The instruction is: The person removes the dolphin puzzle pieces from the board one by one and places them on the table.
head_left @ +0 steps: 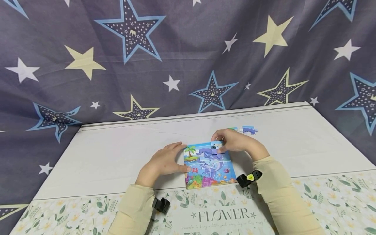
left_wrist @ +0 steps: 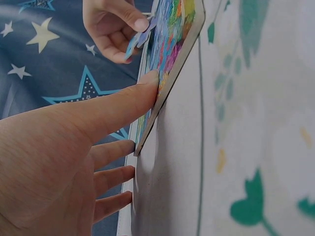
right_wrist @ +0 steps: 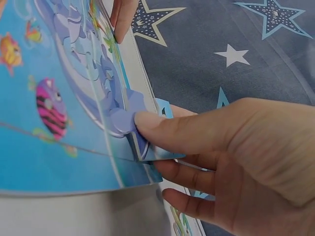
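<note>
A jigsaw puzzle (head_left: 210, 169) with dolphins, a palm tree and coral lies on the white table cover. My right hand (head_left: 235, 141) pinches a blue and purple puzzle piece (head_left: 216, 147) between thumb and fingers, over the puzzle's upper right part. In the right wrist view the thumb presses on the piece (right_wrist: 132, 105), which sits tilted over the board. My left hand (head_left: 165, 160) lies along the puzzle's left side with thumb and fingers spread. Its thumb (left_wrist: 140, 91) touches the board's edge in the left wrist view, and a fingertip meets the upper left corner.
Two loose puzzle pieces, one with a dolphin (head_left: 249, 130), lie behind my right hand. A floral cloth (head_left: 223, 213) printed with FLOWER covers the front of the table. Behind stands a dark curtain (head_left: 188, 58) with stars. Each wrist carries a black strap-on camera (head_left: 249, 178).
</note>
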{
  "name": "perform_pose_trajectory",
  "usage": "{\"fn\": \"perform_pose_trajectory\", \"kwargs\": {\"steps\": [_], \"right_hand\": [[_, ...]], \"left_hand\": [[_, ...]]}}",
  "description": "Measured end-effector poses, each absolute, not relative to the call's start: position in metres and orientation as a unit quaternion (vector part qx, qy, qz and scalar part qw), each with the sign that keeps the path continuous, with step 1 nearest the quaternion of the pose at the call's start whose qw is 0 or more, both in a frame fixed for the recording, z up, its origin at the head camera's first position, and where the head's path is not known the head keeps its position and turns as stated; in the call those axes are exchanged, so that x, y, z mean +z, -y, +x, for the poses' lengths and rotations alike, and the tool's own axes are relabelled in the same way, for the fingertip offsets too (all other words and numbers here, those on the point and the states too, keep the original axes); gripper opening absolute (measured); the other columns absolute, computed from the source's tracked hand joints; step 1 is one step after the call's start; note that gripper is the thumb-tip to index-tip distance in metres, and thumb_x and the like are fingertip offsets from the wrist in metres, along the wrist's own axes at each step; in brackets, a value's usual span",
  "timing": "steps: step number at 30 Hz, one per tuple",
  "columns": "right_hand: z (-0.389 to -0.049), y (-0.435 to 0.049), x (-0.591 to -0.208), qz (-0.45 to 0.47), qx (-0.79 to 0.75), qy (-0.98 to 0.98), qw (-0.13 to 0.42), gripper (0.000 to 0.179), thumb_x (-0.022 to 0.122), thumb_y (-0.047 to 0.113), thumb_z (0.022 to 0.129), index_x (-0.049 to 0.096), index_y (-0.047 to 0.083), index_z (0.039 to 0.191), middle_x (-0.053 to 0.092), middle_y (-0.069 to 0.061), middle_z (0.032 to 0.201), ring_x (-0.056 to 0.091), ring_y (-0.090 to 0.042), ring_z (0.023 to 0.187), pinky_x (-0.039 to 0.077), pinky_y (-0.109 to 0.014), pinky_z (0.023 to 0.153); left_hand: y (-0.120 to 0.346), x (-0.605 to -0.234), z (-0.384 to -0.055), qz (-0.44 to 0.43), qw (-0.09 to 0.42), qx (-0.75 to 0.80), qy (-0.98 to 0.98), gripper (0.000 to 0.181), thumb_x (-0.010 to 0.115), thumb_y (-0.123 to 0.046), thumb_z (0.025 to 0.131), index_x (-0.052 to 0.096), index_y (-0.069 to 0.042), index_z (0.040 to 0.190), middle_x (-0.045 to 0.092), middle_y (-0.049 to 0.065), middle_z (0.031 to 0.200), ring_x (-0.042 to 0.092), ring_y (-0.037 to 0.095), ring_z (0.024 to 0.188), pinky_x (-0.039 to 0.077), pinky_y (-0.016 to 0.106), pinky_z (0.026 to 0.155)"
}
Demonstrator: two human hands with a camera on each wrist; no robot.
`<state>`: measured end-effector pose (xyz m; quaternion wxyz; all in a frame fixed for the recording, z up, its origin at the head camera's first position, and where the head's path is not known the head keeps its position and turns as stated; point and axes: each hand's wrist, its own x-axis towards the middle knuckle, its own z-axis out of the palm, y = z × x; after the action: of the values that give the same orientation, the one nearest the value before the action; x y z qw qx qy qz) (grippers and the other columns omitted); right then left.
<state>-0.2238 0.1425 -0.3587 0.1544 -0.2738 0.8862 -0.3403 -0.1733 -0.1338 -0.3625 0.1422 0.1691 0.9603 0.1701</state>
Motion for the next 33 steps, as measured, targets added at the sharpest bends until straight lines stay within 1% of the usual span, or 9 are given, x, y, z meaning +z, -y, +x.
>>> {"fn": "perform_pose_trajectory", "kwargs": {"steps": [3, 6, 11, 14, 18, 23, 25, 29, 33], "right_hand": [[-0.224, -0.144, -0.357, -0.274, -0.348, -0.884, 0.151, 0.029, 0.077, -0.002, 0.083, 0.065, 0.000, 0.109, 0.064, -0.011, 0.098, 0.057, -0.022, 0.084, 0.051, -0.038, 0.080], [-0.225, -0.145, -0.356, -0.271, -0.358, -0.881, 0.149, 0.024, 0.074, -0.002, 0.085, 0.065, 0.001, 0.108, 0.064, -0.010, 0.096, 0.058, -0.023, 0.086, 0.052, -0.039, 0.081], [-0.227, -0.148, -0.354, -0.266, -0.360, -0.885, 0.124, 0.020, 0.074, 0.002, 0.087, 0.067, 0.003, 0.105, 0.068, -0.007, 0.095, 0.062, -0.022, 0.088, 0.053, -0.038, 0.082], [-0.228, -0.152, -0.353, -0.258, -0.368, -0.887, 0.110, 0.019, 0.075, 0.005, 0.087, 0.067, 0.003, 0.104, 0.067, -0.004, 0.086, 0.059, -0.018, 0.078, 0.051, -0.034, 0.074], [-0.229, -0.159, -0.350, -0.239, -0.392, -0.882, 0.103, 0.018, 0.074, 0.007, 0.088, 0.067, 0.001, 0.104, 0.061, -0.003, 0.074, 0.048, -0.016, 0.066, 0.043, -0.030, 0.062], [-0.229, -0.167, -0.347, -0.214, -0.412, -0.881, 0.087, 0.016, 0.074, 0.008, 0.089, 0.067, 0.000, 0.101, 0.061, -0.002, 0.071, 0.046, -0.015, 0.062, 0.039, -0.027, 0.058], [-0.230, -0.171, -0.346, -0.205, -0.416, -0.882, 0.079, 0.016, 0.074, 0.009, 0.089, 0.067, 0.001, 0.100, 0.062, -0.002, 0.072, 0.050, -0.016, 0.064, 0.041, -0.026, 0.059], [-0.230, -0.179, -0.345, -0.190, -0.424, -0.883, 0.065, 0.015, 0.073, 0.010, 0.090, 0.067, 0.001, 0.101, 0.066, -0.003, 0.076, 0.059, -0.024, 0.071, 0.046, -0.027, 0.062], [-0.231, -0.187, -0.344, -0.176, -0.427, -0.886, 0.042, 0.015, 0.073, 0.010, 0.091, 0.068, 0.000, 0.101, 0.065, -0.004, 0.078, 0.060, -0.023, 0.075, 0.047, -0.028, 0.066]], "left_hand": [[0.134, -0.362, -0.173, 0.169, 0.142, 0.169, -0.960, 0.092, 0.077, -0.053, 0.079, 0.039, -0.015, 0.153, 0.030, 0.011, 0.160, 0.025, 0.034, 0.147, 0.023, 0.062, 0.115], [0.134, -0.362, -0.173, 0.169, 0.143, 0.170, -0.960, 0.092, 0.077, -0.053, 0.079, 0.038, -0.015, 0.153, 0.030, 0.011, 0.160, 0.024, 0.034, 0.147, 0.023, 0.062, 0.115], [0.134, -0.361, -0.173, 0.171, 0.142, 0.170, -0.960, 0.092, 0.077, -0.052, 0.079, 0.038, -0.015, 0.153, 0.030, 0.011, 0.160, 0.024, 0.034, 0.147, 0.023, 0.062, 0.115], [0.134, -0.361, -0.172, 0.171, 0.142, 0.169, -0.960, 0.092, 0.077, -0.053, 0.079, 0.038, -0.014, 0.153, 0.030, 0.011, 0.160, 0.024, 0.034, 0.147, 0.023, 0.062, 0.115], [0.133, -0.361, -0.172, 0.172, 0.143, 0.168, -0.960, 0.092, 0.077, -0.053, 0.079, 0.038, -0.014, 0.153, 0.029, 0.011, 0.160, 0.024, 0.034, 0.147, 0.022, 0.062, 0.115], [0.133, -0.361, -0.172, 0.170, 0.143, 0.169, -0.960, 0.093, 0.077, -0.053, 0.079, 0.038, -0.014, 0.154, 0.029, 0.011, 0.160, 0.024, 0.034, 0.147, 0.022, 0.062, 0.115], [0.133, -0.361, -0.172, 0.170, 0.144, 0.170, -0.960, 0.093, 0.077, -0.053, 0.079, 0.038, -0.014, 0.154, 0.029, 0.011, 0.160, 0.024, 0.034, 0.147, 0.022, 0.062, 0.115], [0.133, -0.361, -0.172, 0.172, 0.143, 0.170, -0.960, 0.093, 0.077, -0.052, 0.079, 0.038, -0.014, 0.154, 0.029, 0.012, 0.160, 0.024, 0.035, 0.147, 0.022, 0.061, 0.115], [0.134, -0.361, -0.172, 0.172, 0.145, 0.171, -0.959, 0.092, 0.077, -0.052, 0.079, 0.037, -0.014, 0.154, 0.029, 0.012, 0.160, 0.024, 0.034, 0.147, 0.022, 0.061, 0.115]]}}
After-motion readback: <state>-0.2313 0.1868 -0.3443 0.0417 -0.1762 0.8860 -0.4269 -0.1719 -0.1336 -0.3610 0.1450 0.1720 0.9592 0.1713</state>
